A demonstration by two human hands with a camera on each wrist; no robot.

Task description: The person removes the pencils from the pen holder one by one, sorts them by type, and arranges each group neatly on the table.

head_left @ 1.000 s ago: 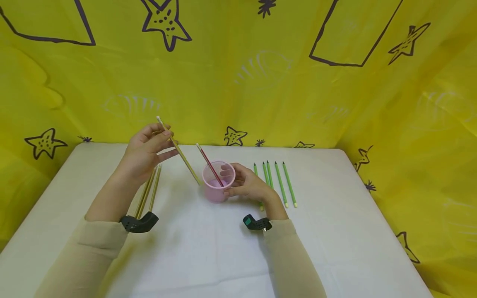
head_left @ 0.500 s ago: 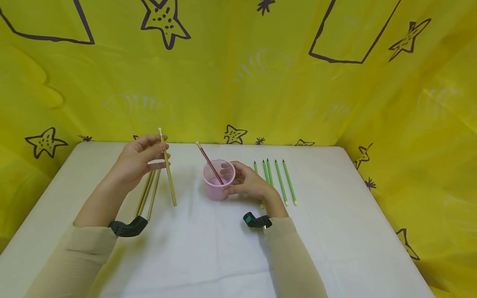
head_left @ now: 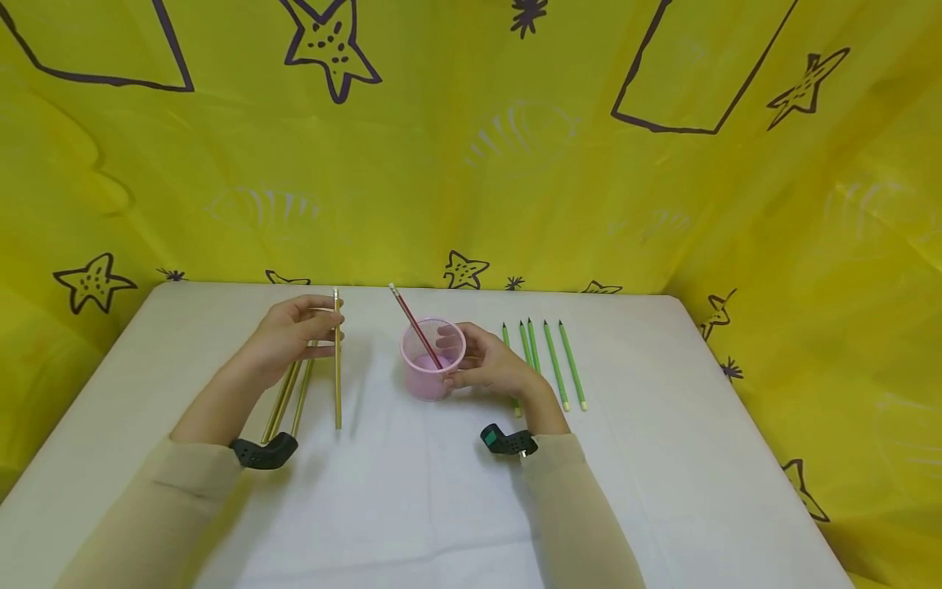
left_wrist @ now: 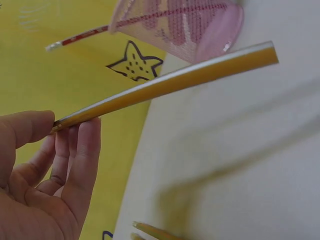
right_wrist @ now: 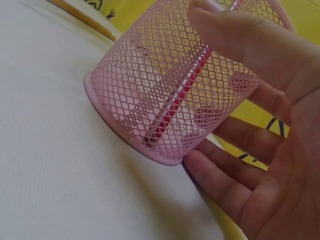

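Observation:
My left hand point(head_left: 290, 334) pinches a gold-yellow pencil point(head_left: 338, 380) near its eraser end, between thumb and fingertips. That pencil points toward me in the head view, left of the pink mesh pencil cup point(head_left: 425, 384). In the left wrist view its far end point(left_wrist: 260, 56) extends out over the white cloth. On the cup's right side, my right hand point(head_left: 495, 366) grips the wall, thumb in front and fingers behind. A red pencil point(head_left: 414, 321) leans inside the cup, eraser end up; its lower part point(right_wrist: 175, 100) shows through the mesh.
Several gold pencils point(head_left: 300, 401) lie under and beside my left wrist, partly hidden by it. Right of the cup, several green pencils point(head_left: 555, 368) lie side by side, one partly behind my right hand. A yellow patterned cloth point(head_left: 412, 164) rises behind the white-covered table point(head_left: 412, 507).
From beside the cup, the gold pencil in my left hand has swung left and down, its lower end now nearer me. My right hand and the cup have stayed in place.

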